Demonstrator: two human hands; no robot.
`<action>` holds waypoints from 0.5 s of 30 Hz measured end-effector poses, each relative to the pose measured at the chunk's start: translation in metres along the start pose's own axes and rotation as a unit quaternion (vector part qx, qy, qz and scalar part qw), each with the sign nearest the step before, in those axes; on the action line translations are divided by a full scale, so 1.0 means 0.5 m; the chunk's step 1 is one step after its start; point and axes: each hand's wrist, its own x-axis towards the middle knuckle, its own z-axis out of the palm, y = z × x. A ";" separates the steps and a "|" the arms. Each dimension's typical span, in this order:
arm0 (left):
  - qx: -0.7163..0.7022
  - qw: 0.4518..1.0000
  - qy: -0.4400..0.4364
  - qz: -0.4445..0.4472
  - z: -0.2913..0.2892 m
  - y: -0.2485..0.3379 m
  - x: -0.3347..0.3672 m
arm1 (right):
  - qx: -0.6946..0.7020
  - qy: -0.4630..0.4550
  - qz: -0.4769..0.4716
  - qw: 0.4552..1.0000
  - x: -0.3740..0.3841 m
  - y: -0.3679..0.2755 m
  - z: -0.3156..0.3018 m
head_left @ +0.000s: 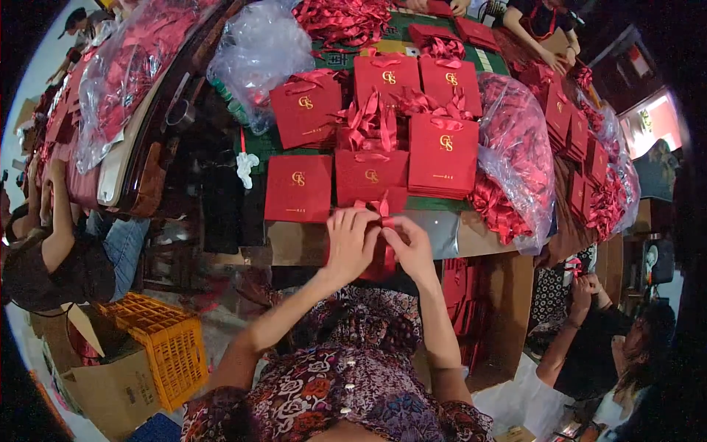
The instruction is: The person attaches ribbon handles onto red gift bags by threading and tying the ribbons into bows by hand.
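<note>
At the table's near edge my left hand [349, 237] and my right hand [409, 247] come close together. Their fingertips pinch a red ribbon [384, 208]. Below and between the hands a red paper bag [383, 259] shows in part; the rest of it is hidden behind my fingers and wrists. Just beyond lies a red gift bag [372, 177] with a ribbon handle. To its left is a flat red bag [298, 188], and to its right a stack of red bags [442, 158] with gold lettering.
A clear plastic bag of red ribbons [519, 147] bulges on the table's right. Crumpled clear plastic [258, 55] lies at the back left. A yellow crate [173, 353] stands on the floor at left. Cardboard [504, 317] borders my right side. Other people work on both sides.
</note>
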 end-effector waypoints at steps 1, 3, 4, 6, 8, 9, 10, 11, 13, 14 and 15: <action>-0.049 0.998 -0.025 -0.044 -0.003 0.007 -0.022 | 0.001 -0.003 -0.001 1.000 0.005 0.002 0.007; -0.285 0.945 -0.034 -0.159 0.023 0.017 -0.062 | 0.066 -0.006 0.012 0.998 0.011 0.007 0.017; -0.319 0.928 -0.065 -0.183 0.027 0.026 -0.076 | 0.034 0.014 -0.039 0.999 0.016 0.010 0.022; -0.330 0.925 -0.091 -0.166 0.029 0.035 -0.098 | 0.064 0.023 0.025 0.997 0.016 0.000 0.019; -0.359 0.892 -0.154 -0.226 0.022 0.025 -0.124 | 0.045 0.050 0.015 0.998 0.023 0.023 0.008; -0.347 0.893 -0.183 -0.219 0.009 0.018 -0.129 | 0.055 0.057 0.010 0.997 0.023 0.030 0.000; -0.344 0.894 -0.194 -0.212 -0.003 0.011 -0.134 | 0.063 0.069 0.032 0.995 0.020 0.028 -0.008; -0.329 0.895 -0.217 -0.207 -0.017 0.001 -0.136 | 0.034 0.082 0.002 0.996 0.023 0.052 -0.021; -0.307 0.893 -0.263 -0.197 -0.051 -0.021 -0.135 | 0.007 0.094 0.000 0.996 0.015 0.068 -0.048; -0.298 0.892 -0.273 -0.206 -0.063 -0.039 -0.137 | -0.037 0.108 -0.024 0.993 0.017 0.095 -0.056; -0.289 0.889 -0.283 -0.215 -0.076 -0.051 -0.135 | -0.081 0.122 -0.048 0.988 0.017 0.097 -0.056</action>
